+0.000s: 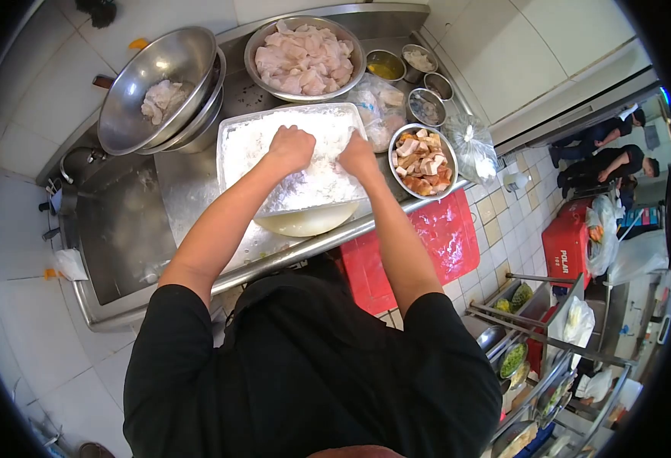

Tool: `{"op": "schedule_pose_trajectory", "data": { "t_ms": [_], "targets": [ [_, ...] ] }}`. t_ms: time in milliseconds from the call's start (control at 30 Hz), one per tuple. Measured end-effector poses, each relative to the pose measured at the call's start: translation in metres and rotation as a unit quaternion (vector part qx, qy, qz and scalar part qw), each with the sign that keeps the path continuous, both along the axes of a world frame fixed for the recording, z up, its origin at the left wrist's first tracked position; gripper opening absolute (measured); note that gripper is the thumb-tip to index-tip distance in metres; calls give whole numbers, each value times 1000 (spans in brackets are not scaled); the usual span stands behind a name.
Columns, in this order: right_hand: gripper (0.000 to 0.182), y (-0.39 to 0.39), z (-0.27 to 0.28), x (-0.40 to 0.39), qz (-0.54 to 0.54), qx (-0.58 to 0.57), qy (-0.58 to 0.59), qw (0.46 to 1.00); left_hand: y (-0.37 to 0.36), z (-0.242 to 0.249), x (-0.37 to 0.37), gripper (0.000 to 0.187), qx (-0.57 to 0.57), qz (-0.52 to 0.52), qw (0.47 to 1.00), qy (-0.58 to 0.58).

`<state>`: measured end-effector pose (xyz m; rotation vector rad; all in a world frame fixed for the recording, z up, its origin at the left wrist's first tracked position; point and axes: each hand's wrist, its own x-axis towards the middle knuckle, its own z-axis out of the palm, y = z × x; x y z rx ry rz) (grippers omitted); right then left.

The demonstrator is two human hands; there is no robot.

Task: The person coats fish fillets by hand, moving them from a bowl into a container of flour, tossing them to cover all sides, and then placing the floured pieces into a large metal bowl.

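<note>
A rectangular plastic tub of white flour-like powder sits in front of me on the steel counter. My left hand is closed in a fist, knuckles down in the powder near the middle of the tub. Also closed, my right hand presses at the tub's right side. Whatever the fingers grip, if anything, is hidden. Behind the tub stands a steel bowl heaped with pale raw meat slices. A light-coloured round bowl shows under the tub's near edge.
Stacked steel bowls, the top one holding a pale meat piece, stand left beside the sink. At right are a bowl of cubed meat, small metal containers and plastic bags. A red board lies below.
</note>
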<state>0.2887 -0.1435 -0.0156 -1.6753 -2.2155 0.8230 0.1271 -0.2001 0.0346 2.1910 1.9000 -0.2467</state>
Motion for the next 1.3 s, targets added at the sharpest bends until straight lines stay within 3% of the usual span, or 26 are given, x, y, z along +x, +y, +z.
{"op": "schedule_pose_trajectory", "data": {
  "t_ms": [67,133,233,367,433,467,533,633,667,733,833,933,967,1000,1067,1100,1200,1233,1300],
  "targets": [
    [58,-4,-19,-7,18,-11,-43,999,1,15,-7,27,-15,79,995,-66],
    [58,-8,-16,-7,22,-1,-10,1000,4,13,-20,32,2,158,974,-162],
    [56,-8,14,3,-16,-10,91,996,13,-10,-45,44,58,271,888,-368],
    [52,-1,27,6,-80,-98,228,965,10,-5,-50,47,53,351,796,-489],
    [51,15,16,5,-53,-157,284,944,13,-23,-55,48,34,319,780,-537],
    [51,21,3,6,-60,-173,248,951,16,-34,-58,49,24,302,771,-560],
    [52,19,13,-1,-74,-202,173,961,13,-38,-55,48,38,314,776,-545],
    [55,16,-34,-7,23,-17,48,998,0,-21,-44,46,50,341,772,-535],
    [59,17,-37,-8,21,-38,28,999,-3,-13,-43,46,53,352,768,-533],
    [66,8,-11,-12,18,-82,-14,996,8,-45,-57,45,58,330,775,-535],
    [57,12,-31,-7,52,-38,22,998,2,-41,-53,44,58,326,773,-542],
    [52,12,-3,3,-22,-52,120,991,-2,-29,-49,42,47,340,754,-560],
    [42,5,29,2,-84,-139,177,971,-3,-28,-48,41,39,346,745,-568],
    [39,10,23,4,-72,-180,304,933,-5,-21,-40,41,28,354,730,-585],
    [35,28,2,13,-43,-251,537,804,-7,-3,-26,40,8,363,698,-617],
    [32,31,0,15,-56,-280,552,784,16,-60,-33,39,-1,379,671,-637],
    [28,36,-17,15,-68,-399,648,645,0,-6,-5,39,-3,303,668,-679],
    [26,35,-21,15,-45,-432,675,597,4,-12,-2,39,23,346,688,-637],
    [26,26,-20,10,-59,-428,708,559,-2,9,3,37,45,297,706,-642]
  ]
}}
